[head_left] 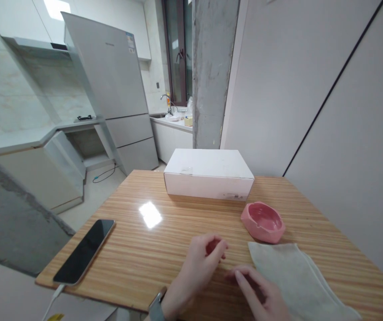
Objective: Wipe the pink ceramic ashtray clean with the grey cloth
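Near the front middle of the table, my left hand [205,256] is loosely curled, its thumb close to the bent fingers. A watch [158,305] with a grey strap is on that wrist. To its right and closer to me is my right hand [260,294], with thumb and forefinger drawn together. Neither hand shows any object in its fingers, and the two stay apart from each other. Beside my right hand lies a folded pale green cloth [298,276]. Just beyond the cloth sits a pink angular ashtray [263,221] with a hollow centre.
A closed white box [208,174] stands at the far side of the wood-grain table [128,249]. At the left edge lies a smartphone [85,252] with a white cable [55,296] plugged in. A grey pillar, a white wall and a kitchen with a fridge [111,76] are behind.
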Tool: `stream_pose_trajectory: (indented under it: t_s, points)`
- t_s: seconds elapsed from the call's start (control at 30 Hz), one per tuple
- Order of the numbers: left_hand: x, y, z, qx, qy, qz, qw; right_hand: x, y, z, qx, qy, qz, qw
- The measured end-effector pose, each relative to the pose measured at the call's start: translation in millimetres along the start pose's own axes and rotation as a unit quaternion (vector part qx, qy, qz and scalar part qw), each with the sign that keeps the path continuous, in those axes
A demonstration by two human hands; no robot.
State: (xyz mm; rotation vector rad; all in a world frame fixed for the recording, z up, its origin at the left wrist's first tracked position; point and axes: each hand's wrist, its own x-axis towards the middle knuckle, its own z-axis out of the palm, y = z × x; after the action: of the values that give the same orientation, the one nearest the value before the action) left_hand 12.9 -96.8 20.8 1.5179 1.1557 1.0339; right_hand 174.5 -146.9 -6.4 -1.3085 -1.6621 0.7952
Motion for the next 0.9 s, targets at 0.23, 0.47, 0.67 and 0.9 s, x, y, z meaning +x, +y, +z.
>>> stream_pose_trajectory:
  t_s: [0.23, 0.47, 0.67, 0.9]
  points:
    - [-41, -37, -12.7, 0.112, 0.059, -0.015, 0.992, 11, 2, 42, 0.051, -0.036, 0.013, 0.998]
    - [-40, -37, -12.6, 0.146, 0.044, -0.016, 0.988, 6, 9, 37, 0.028, -0.075, 0.02, 0.997]
    - [-44, -37, -12.8, 0.164, 0.037, -0.01, 0.986, 6, 8, 36, 0.028, -0.088, 0.017, 0.996]
    - [-44, -37, -12.7, 0.178, 0.033, -0.005, 0.983, 7, 8, 37, 0.033, -0.081, 0.005, 0.996]
